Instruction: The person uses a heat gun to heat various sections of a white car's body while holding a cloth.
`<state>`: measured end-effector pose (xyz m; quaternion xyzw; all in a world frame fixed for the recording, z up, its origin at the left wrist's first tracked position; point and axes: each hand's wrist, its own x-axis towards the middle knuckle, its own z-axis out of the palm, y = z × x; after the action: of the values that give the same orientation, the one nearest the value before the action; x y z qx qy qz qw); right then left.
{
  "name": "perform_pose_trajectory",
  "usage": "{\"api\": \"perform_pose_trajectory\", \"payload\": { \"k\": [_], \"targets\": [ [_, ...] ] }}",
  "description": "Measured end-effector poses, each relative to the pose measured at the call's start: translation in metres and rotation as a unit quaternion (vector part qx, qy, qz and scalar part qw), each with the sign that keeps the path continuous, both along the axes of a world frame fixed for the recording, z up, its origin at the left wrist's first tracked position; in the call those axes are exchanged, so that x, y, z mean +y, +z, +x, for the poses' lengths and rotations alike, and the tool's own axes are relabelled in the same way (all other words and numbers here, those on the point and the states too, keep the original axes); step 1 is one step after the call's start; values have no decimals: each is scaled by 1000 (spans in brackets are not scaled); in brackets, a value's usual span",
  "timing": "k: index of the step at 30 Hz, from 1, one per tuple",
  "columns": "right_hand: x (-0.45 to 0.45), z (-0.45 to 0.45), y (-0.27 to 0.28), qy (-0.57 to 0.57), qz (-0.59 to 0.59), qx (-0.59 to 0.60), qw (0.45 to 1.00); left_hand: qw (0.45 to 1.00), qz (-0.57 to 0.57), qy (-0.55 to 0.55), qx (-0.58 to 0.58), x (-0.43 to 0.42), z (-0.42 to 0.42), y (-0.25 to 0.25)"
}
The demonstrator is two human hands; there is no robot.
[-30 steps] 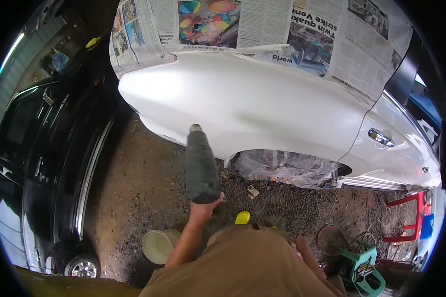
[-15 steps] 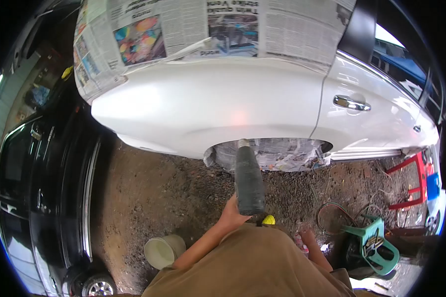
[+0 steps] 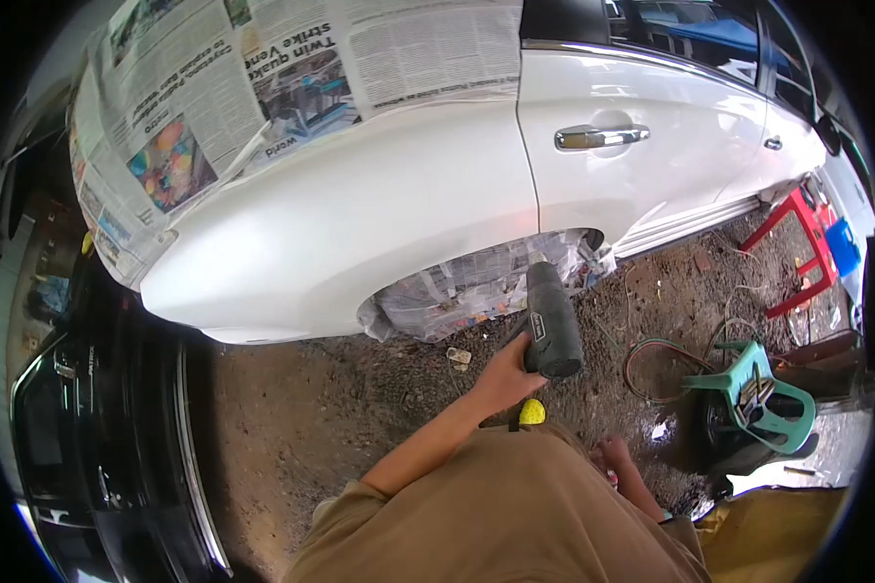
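My left hand point(image 3: 511, 377) is closed around the handle of a dark heat gun point(image 3: 554, 330). Its nozzle points away from me, in front of the newspaper-covered wheel opening point(image 3: 457, 291), with a faint reddish tint on the car body above it. The white car's rear side panel point(image 3: 360, 209) lies ahead, and its door with a chrome handle point(image 3: 603, 137) is to the right. Low beside my body hangs my right hand point(image 3: 612, 454); its fingers are too small and hidden to read.
Newspaper point(image 3: 408, 49) covers the upper body of the white car. A black car point(image 3: 126, 428) stands at left. To the right are a green plastic stool point(image 3: 758, 398) with tools on it, a coiled hose point(image 3: 642, 389) and a red stool point(image 3: 807, 253). The ground is gravelly dirt.
The view has shifted right along the car, toward the door. The heat gun has moved right and tilted, still in my left hand. A bucket at lower left is no longer visible.
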<state>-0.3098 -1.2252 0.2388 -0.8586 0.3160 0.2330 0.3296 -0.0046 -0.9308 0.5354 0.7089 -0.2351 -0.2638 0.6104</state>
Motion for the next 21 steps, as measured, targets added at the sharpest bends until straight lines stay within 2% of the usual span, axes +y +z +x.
{"api": "perform_pose_trajectory", "payload": {
  "k": [4,6,7,9,10,12,16,18,19,21],
  "targets": [
    [5,-6,8,-31,31,25,999,1000,3,10,23,-14,-1,-30],
    [7,-21,-15,16,-32,-46,998,1000,-2,16,5,-14,-4,-27],
    [7,-28,-29,39,-63,-81,994,999,-5,19,36,-13,-5,-29],
    [8,-32,-48,-49,-29,-31,998,995,-13,27,99,-4,-11,-37],
    [8,-34,-55,-90,-11,-5,996,997,20,42,57,3,-14,-45],
    [12,-24,-42,-77,-4,8,997,993,84,75,-28,19,-17,-56],
    [13,2,-13,-46,31,33,998,969,190,148,-49,57,-25,-37],
    [-7,-5,-66,155,-51,-48,985,961,204,176,-54,77,-27,-40],
    [-14,-5,-85,252,-91,-89,959,963,195,179,-44,92,-26,-72],
    [-2,21,-31,175,-33,-69,982,949,223,218,-39,115,-28,-78]
  ]
}}
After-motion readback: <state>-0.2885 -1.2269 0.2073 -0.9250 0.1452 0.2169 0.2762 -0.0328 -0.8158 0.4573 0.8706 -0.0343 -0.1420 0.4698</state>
